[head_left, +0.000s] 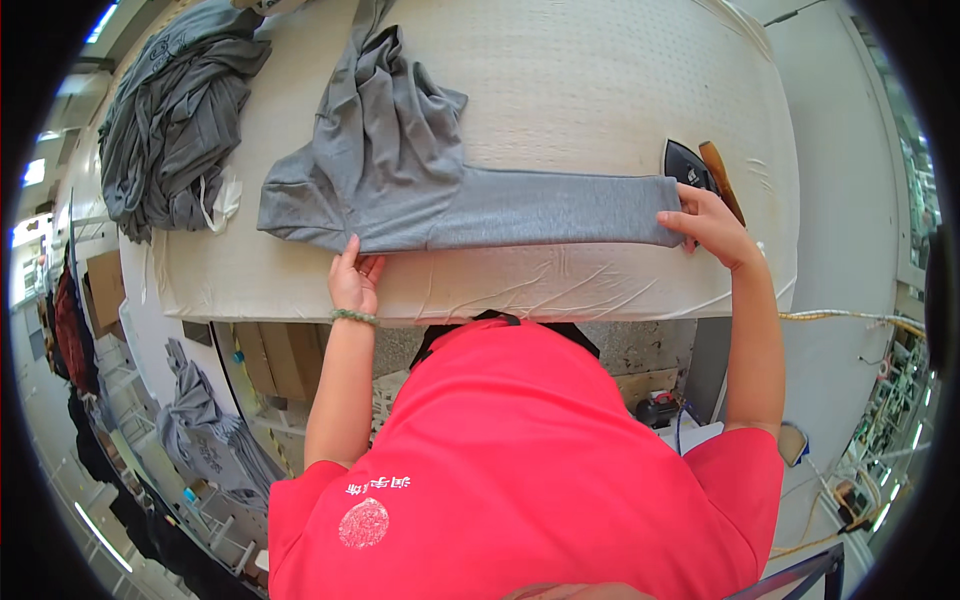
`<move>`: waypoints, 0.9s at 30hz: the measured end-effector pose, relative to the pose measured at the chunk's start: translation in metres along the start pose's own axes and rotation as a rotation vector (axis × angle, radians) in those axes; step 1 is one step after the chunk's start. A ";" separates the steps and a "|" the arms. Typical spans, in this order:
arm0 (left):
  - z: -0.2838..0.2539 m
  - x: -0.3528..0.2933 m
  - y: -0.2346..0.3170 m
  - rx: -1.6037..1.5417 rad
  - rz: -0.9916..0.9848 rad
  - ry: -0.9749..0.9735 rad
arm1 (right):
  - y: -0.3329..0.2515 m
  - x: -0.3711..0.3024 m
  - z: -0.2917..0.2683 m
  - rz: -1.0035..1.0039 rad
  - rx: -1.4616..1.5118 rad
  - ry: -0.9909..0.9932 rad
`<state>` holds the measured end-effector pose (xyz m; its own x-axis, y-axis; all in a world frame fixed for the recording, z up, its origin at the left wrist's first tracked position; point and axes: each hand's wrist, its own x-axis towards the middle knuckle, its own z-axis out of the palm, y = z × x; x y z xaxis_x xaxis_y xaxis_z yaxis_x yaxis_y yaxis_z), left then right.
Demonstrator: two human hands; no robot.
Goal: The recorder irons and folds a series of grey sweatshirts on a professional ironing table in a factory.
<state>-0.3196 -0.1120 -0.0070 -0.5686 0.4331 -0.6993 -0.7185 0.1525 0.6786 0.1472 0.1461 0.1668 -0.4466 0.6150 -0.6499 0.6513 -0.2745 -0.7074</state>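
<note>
A grey garment (560, 208) lies across the padded table, one long sleeve or trouser leg stretched flat to the right. The rest of it is bunched in folds toward the far left. At its near edge, my left hand (354, 285) pinches the fabric; a green bracelet circles that wrist. My right hand (712, 228) grips the far right end of the stretched part, thumb on top and some fingers hidden beneath. Just beyond the right hand rests an iron (688, 168) with a brown wooden handle (722, 180).
A heap of grey garments (180, 120) sits at the table's far left, with a white scrap (226, 200) beside it. The cream table cover (560, 90) is wrinkled near its front edge. A pale cord (850, 317) runs off to the right. More grey clothing (215, 430) hangs lower left.
</note>
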 end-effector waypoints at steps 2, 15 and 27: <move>0.008 -0.025 -0.004 0.151 0.180 0.042 | 0.012 0.003 -0.009 -0.017 -0.061 -0.007; 0.064 -0.102 -0.058 1.555 1.345 -0.222 | 0.118 0.011 0.083 -0.591 -0.657 0.744; 0.176 -0.035 -0.072 1.663 1.495 -0.618 | 0.087 0.067 0.127 -0.489 -0.808 0.533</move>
<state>-0.1774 0.0182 0.0087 0.1770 0.9652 0.1927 0.9491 -0.2192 0.2262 0.0957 0.0692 0.0266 -0.5706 0.8212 -0.0053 0.7738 0.5354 -0.3384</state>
